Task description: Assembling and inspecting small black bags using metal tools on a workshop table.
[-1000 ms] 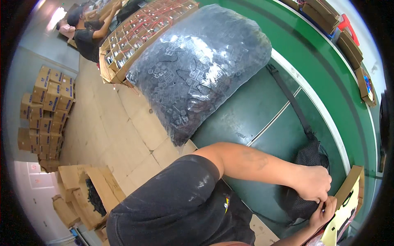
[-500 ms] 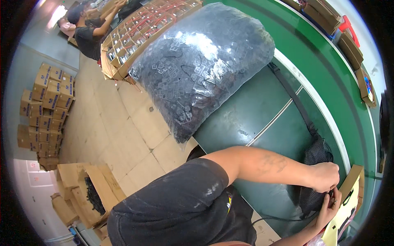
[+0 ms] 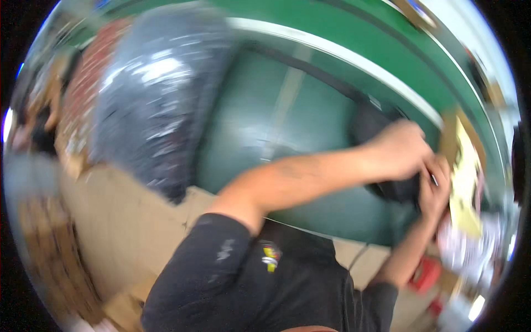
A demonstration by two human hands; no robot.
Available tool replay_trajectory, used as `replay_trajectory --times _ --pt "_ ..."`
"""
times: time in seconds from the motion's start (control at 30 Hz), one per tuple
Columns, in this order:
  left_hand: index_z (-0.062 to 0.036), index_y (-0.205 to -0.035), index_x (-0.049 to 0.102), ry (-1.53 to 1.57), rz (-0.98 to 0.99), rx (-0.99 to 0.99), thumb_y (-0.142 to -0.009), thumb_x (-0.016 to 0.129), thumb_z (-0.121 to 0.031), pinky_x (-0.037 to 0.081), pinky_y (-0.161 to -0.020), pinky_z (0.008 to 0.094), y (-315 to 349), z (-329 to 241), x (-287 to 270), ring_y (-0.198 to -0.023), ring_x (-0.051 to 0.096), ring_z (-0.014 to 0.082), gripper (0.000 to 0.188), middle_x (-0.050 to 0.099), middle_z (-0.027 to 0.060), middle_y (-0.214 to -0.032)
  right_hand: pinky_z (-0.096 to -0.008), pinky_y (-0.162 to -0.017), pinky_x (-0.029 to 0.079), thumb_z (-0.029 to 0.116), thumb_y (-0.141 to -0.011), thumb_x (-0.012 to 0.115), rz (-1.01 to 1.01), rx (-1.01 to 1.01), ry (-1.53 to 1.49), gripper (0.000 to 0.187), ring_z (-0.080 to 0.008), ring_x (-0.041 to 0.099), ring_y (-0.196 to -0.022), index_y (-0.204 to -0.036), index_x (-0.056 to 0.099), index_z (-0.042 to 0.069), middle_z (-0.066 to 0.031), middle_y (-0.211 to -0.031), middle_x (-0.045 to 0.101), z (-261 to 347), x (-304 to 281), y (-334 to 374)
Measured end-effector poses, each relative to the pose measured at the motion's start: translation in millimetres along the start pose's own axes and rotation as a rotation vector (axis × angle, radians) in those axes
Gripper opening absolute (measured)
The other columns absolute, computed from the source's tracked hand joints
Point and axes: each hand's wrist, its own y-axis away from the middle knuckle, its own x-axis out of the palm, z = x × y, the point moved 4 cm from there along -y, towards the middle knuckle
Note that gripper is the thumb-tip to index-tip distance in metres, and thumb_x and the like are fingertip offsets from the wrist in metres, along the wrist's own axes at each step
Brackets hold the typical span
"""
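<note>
My left hand is closed in a fist over the right part of a black mesh bag, which lies on the dark green worktop. Its fingertips meet those of my right hand, which is bent in a pinch beside the bag's right edge. Something small, dark and shiny shows at the right fingers, too blurred to name. Whatever the fingers grip is hidden between the hands. A black strap runs from the bag toward the far left across the worktop.
A large clear plastic sack of dark goods stands at the worktop's left. Right of my hands are an open carton and a yellow sheet. A white rail borders the green surface behind. Stacked cartons stand lower left.
The view has swung to the right, blurring the picture. Both hands remain together at the black mesh bag, now higher in the picture. More of my right forearm shows.
</note>
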Motion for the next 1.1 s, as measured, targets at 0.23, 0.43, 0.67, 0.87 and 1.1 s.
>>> replay_trajectory --times 0.23,0.43,0.67,0.87,1.1 --pt "-0.0099 -0.081 0.064 0.029 0.031 0.305 -0.075 0.070 -0.017 0.042 -0.095 0.0458 33 -64 -11 -0.084 0.058 0.0230 0.011 0.063 0.0016 -0.084 -0.0313 -0.065 0.047 0.006 -0.076 0.074 -0.119 0.048 -0.025 0.013 -0.0214 0.058 -0.076 -0.088 0.070 0.006 -0.0073 -0.083 0.058 -3 -2 4" --pt "-0.0068 -0.083 0.068 -0.076 -0.313 0.069 -0.079 0.069 -0.014 0.048 -0.084 0.0357 22 28 -52 -0.085 0.063 0.0246 0.009 0.068 0.0074 -0.087 -0.0312 -0.063 0.046 0.006 -0.076 0.073 -0.172 0.032 -0.009 0.012 -0.0207 0.058 -0.075 -0.087 0.070 0.006 -0.0069 -0.082 0.058 1 3 4" --pt "-0.0048 -0.100 0.070 0.190 -0.229 -0.225 -0.086 0.067 -0.034 0.050 -0.076 0.0350 22 86 -44 -0.086 0.063 0.0261 0.032 0.069 0.0126 -0.094 -0.0297 -0.061 0.045 0.003 -0.077 0.073 -0.279 0.026 0.020 0.010 -0.0199 0.057 -0.070 -0.086 0.068 0.004 -0.0071 -0.081 0.058 0 7 12" --pt "-0.0078 -0.107 0.069 0.042 -0.175 -0.088 -0.089 0.064 -0.034 0.043 -0.097 0.0371 -1 102 -30 -0.111 0.057 0.0271 0.032 0.066 0.0105 -0.110 -0.0271 -0.056 0.045 0.003 -0.080 0.072 -0.417 0.142 0.067 0.007 -0.0173 0.056 -0.067 -0.084 0.067 0.002 -0.0075 -0.080 0.058 -2 2 19" --pt "-0.0065 -0.094 0.070 0.097 -0.275 -0.190 -0.087 0.067 -0.026 0.045 -0.090 0.0346 7 124 -35 -0.102 0.060 0.0250 0.021 0.068 0.0077 -0.101 -0.0289 -0.060 0.046 0.004 -0.083 0.070 -0.480 0.332 0.264 0.005 -0.0186 0.056 -0.067 -0.084 0.066 0.001 -0.0077 -0.079 0.058 -5 -10 33"
